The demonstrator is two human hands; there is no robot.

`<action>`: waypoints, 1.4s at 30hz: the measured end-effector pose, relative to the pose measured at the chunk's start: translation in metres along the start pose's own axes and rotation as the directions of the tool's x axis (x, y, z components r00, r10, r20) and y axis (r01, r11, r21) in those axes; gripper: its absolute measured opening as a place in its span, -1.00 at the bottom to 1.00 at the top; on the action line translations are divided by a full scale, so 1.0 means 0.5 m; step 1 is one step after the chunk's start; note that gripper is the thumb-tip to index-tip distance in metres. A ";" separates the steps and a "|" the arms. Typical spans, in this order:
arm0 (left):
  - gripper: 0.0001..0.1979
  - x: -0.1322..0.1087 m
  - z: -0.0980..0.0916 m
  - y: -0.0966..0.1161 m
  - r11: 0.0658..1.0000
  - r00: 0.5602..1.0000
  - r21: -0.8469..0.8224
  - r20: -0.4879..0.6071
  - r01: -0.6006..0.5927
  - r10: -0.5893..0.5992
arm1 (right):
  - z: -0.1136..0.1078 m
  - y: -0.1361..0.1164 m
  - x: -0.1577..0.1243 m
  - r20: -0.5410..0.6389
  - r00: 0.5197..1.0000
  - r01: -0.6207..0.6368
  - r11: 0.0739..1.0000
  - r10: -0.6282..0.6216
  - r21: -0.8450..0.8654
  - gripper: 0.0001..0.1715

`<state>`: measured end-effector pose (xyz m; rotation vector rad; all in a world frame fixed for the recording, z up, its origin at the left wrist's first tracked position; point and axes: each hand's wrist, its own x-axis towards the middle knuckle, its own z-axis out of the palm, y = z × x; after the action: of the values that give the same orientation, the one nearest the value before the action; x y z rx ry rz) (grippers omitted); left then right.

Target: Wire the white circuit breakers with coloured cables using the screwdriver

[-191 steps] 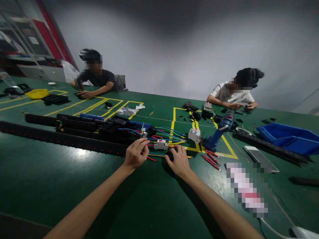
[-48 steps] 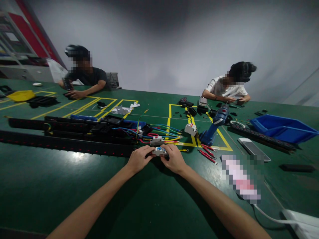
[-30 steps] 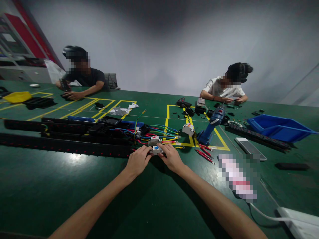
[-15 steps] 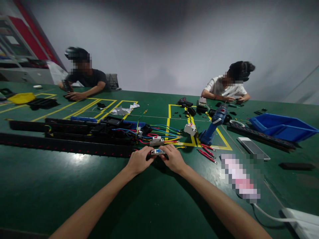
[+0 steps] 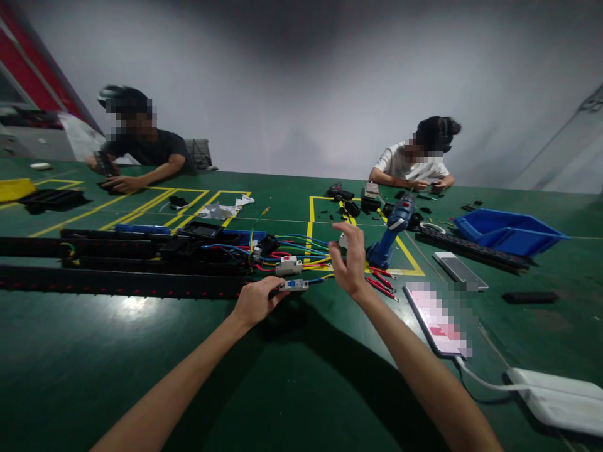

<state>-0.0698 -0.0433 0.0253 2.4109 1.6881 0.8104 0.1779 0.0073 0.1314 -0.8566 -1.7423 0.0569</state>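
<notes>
My left hand (image 5: 257, 302) grips a small white circuit breaker with a blue lever (image 5: 294, 285) by its left end, at the right end of a long black power strip (image 5: 117, 282). Raised off the table, my right hand (image 5: 349, 258) is open with fingers apart, close to the blue cordless drill (image 5: 393, 232). Behind my right fingers a white breaker block (image 5: 343, 240) is partly hidden. Another white breaker (image 5: 289, 265) lies just beyond the held one, among coloured wires (image 5: 311, 243) with ring ends.
Red wires (image 5: 382, 287) lie near the drill's base. To the right are a blue bin (image 5: 509, 233), a grey phone (image 5: 459, 271), a charging phone (image 5: 436, 320) and a white power bank (image 5: 556, 398). Two people sit across the green table (image 5: 282, 389).
My right hand has let go of the breaker and moved up and right, its fingers opening. My left hand still holds the breaker. The camera view has shifted slightly right.
</notes>
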 end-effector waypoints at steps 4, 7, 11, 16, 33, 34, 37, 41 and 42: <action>-0.67 0.001 0.001 0.000 1.000 1.000 0.028 0.006 0.013 -0.013 | -0.062 0.031 0.101 -0.342 0.939 -0.079 0.986 0.024 -0.147 -0.58; -0.66 0.001 0.000 0.006 0.996 0.999 0.082 0.012 0.037 -0.038 | -0.104 0.078 0.137 -0.651 0.757 -0.244 0.947 0.051 -0.210 -0.50; -0.65 0.000 0.001 0.012 0.987 0.999 0.159 0.029 0.023 -0.028 | -0.137 0.155 0.117 -0.763 0.636 -0.409 0.889 0.116 -0.206 -0.51; -0.64 -0.001 0.005 0.004 0.988 0.999 0.156 0.043 -0.016 0.010 | -0.148 0.253 0.049 -0.738 0.645 -0.410 0.905 0.198 -0.115 -0.42; -0.65 -0.004 0.013 -0.002 0.993 1.000 0.115 0.008 -0.013 0.012 | -0.072 0.331 -0.005 -0.488 0.688 -0.463 0.842 0.538 0.276 -0.27; -0.65 -0.004 0.012 -0.001 0.994 1.000 0.113 0.008 -0.011 0.010 | -0.073 0.333 -0.003 -0.481 0.690 -0.452 0.841 0.541 0.298 -0.28; -0.65 -0.004 0.009 0.002 0.993 1.000 0.114 0.015 -0.006 0.005 | -0.075 0.341 0.004 -0.467 0.688 -0.416 0.829 0.556 0.373 -0.28; -0.66 -0.003 0.007 0.004 0.993 0.999 0.120 0.040 0.000 -0.005 | -0.073 0.357 0.005 -0.451 0.672 -0.397 0.800 0.587 0.449 -0.23; -0.67 -0.003 0.007 0.004 0.993 0.999 0.119 0.042 0.000 -0.005 | -0.073 0.363 0.003 -0.442 0.667 -0.403 0.790 0.599 0.463 -0.19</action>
<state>-0.0668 -0.0446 0.0225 2.4825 1.7712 0.6716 0.3017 0.1276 0.0649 -0.9669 -0.8459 0.4174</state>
